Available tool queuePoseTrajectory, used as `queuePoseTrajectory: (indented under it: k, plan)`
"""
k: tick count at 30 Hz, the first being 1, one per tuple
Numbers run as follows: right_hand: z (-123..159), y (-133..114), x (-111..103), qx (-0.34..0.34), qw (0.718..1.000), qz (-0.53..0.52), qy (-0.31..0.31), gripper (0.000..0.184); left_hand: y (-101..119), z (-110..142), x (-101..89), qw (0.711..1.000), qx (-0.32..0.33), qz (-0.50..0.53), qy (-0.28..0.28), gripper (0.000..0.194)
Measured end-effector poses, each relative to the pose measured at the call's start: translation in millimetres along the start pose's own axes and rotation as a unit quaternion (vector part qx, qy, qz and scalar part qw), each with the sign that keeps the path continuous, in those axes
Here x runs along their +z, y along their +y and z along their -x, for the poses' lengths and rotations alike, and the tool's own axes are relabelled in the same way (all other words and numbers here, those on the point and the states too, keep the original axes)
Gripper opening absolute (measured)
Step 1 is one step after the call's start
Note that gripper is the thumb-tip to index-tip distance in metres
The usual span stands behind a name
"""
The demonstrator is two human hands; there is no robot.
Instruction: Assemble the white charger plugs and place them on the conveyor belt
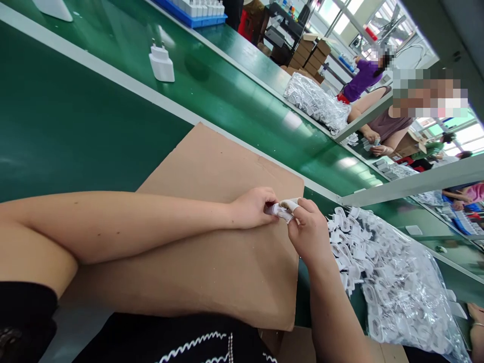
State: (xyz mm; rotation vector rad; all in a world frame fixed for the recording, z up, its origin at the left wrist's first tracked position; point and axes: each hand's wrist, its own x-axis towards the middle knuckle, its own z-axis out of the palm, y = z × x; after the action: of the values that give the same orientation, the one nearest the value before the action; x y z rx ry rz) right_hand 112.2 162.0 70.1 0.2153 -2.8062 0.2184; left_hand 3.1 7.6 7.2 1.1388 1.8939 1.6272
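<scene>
My left hand and my right hand meet over the right side of a brown cardboard sheet. Between their fingertips is a small white plastic part, mostly covered by the fingers, so its exact kind does not show. Both hands are closed on it, the left from one end and the right from the other. White wrapping covers a fingertip or two of my right hand. Just right of that hand lies a heap of white plastic housings, spilling from a clear plastic bag.
Beyond the cardboard runs a green conveyor belt carrying a white plug charger. A blue tray of white chargers stands at the far side. Metal posts rise at right. A co-worker sits opposite near another bag.
</scene>
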Motion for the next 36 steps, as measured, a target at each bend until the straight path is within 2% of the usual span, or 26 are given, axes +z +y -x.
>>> queuePoseTrajectory:
  k: [4, 7, 12, 18, 24, 28, 30, 33, 36]
  plan:
    - [3.3, -0.9, -2.1, -0.031, 0.999, 0.014, 0.034, 0.035, 1.0, -0.4, 0.1, 1.000, 0.002, -0.006, 0.000, 0.016]
    - [5.0, 0.1, -3.3, -0.024, 0.998, 0.003, 0.055, 0.036, 0.6, -0.7, 0.7, 1.000, -0.005, 0.002, 0.002, 0.013]
    - [2.5, 3.5, 0.5, -0.021, 0.999, -0.023, 0.026, 0.030, 2.2, -0.9, -0.5, 1.000, 0.000, 0.000, -0.003, 0.010]
    - [-3.3, 6.6, 5.2, 0.015, 0.999, -0.052, 0.006, 0.023, 1.6, -0.1, -1.2, 1.000, -0.001, -0.002, -0.002, 0.012]
    - [1.9, 1.9, 11.5, 0.074, 0.997, -0.034, 0.018, 0.023, -2.2, 1.9, 2.0, 1.000, -0.003, -0.009, 0.014, 0.017]
    - [10.8, -2.5, 22.7, 0.129, 0.986, -0.093, 0.041, 0.033, -1.6, 5.6, 6.5, 0.999, -0.006, -0.036, 0.022, 0.022]
    - [14.2, -2.5, 27.3, 0.165, 0.977, -0.127, 0.050, 0.041, -0.2, 6.9, 8.5, 0.999, -0.005, -0.044, 0.014, 0.030]
    - [18.5, 6.7, 25.4, 0.198, 0.964, -0.166, 0.061, 0.051, 0.9, 1.6, 7.6, 0.998, -0.010, -0.060, -0.010, 0.040]
    - [25.0, 31.0, 11.3, 0.236, 0.965, -0.085, 0.075, 0.054, -2.9, -23.4, -4.0, 0.993, -0.023, -0.112, 0.018, 0.040]
